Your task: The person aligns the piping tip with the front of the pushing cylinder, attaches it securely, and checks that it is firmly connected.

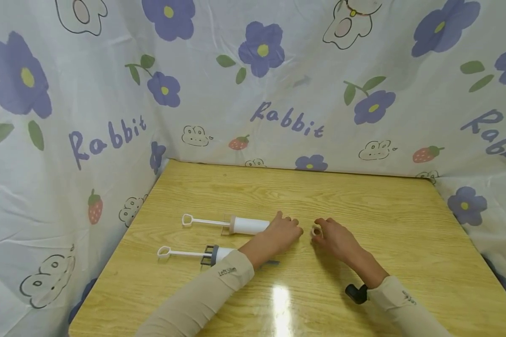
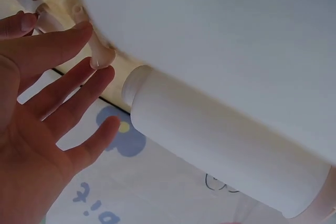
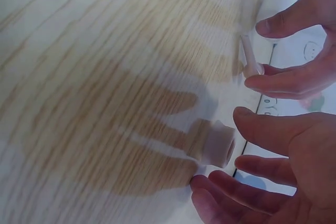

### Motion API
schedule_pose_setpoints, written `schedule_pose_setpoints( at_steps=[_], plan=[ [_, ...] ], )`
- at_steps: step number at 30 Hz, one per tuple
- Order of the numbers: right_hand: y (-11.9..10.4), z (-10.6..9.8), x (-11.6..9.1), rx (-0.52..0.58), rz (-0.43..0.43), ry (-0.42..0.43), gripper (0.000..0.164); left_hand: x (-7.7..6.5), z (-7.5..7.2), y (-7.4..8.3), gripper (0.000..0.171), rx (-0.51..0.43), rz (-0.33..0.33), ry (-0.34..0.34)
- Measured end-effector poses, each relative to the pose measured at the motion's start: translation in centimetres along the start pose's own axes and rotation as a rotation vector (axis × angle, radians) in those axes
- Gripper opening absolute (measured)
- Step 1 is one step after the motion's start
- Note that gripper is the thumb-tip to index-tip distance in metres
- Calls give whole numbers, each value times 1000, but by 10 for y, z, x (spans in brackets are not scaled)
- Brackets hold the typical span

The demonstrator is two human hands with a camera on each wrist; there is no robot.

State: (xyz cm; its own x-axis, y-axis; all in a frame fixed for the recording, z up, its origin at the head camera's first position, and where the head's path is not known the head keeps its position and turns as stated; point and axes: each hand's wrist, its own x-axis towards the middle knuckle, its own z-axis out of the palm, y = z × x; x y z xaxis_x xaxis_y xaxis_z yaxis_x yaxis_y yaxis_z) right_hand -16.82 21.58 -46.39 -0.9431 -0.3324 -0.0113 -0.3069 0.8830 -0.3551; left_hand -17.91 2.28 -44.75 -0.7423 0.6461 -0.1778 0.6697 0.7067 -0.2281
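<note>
My left hand (image 1: pixel 280 231) reaches over the front of a white-barrelled plunger gun (image 1: pixel 250 226) with a beige collar. Its extended fingertips touch the base of a small beige cone-shaped nozzle (image 2: pixel 102 55), seen in the left wrist view. My right hand (image 1: pixel 335 238) curves loosely around a short beige threaded-looking ring cap (image 3: pixel 216 145); in the right wrist view thumb and fingers stand apart from it. A second white plunger gun (image 1: pixel 223 253) with a grey-blue collar lies nearer me, partly covered by my left sleeve.
Both guns lie with their white looped handles (image 1: pixel 187 220) pointing left on the wood-grain table (image 1: pixel 362 201). A patterned cloth (image 1: pixel 219 103) hangs behind and along the sides. A black device (image 1: pixel 356 294) sits at my right wrist.
</note>
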Motion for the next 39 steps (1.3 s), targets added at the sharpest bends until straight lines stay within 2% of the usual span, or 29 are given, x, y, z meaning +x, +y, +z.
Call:
schedule_pose_setpoints(
  at_steps=[15,29,39],
  plan=[
    [0,4,-2,-15,-23,33,25,3,7,7,22,52,19,-14],
    [-1,5,-4,-1,-53,52,20,-4,5,5,21,126,11,1],
    [-1,2,-5,-13,-45,49,23,-7,3,3,17,108,4,19]
  ],
)
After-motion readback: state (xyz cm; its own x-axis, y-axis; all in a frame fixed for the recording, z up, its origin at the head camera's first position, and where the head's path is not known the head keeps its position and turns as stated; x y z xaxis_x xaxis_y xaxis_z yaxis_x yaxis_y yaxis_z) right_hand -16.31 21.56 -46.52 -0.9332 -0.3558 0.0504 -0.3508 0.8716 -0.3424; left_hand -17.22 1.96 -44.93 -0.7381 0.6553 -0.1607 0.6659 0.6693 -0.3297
